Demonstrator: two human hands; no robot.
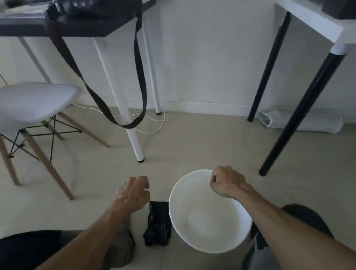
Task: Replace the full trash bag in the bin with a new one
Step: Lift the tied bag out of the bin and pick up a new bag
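A round white bin stands on the floor between my knees, with no bag in it; its pale bottom shows. A small black plastic bag, folded or bunched, lies on the floor touching the bin's left side. My right hand hovers over the bin's far rim, fingers curled into a loose fist with nothing visible in it. My left hand hangs just left of the black bag, fingers curled downward, holding nothing that I can see.
A dark table with white legs and a hanging bag strap stands at the back left. A white chair is at the left. A white table with black legs is at the right. A white cable lies by the wall.
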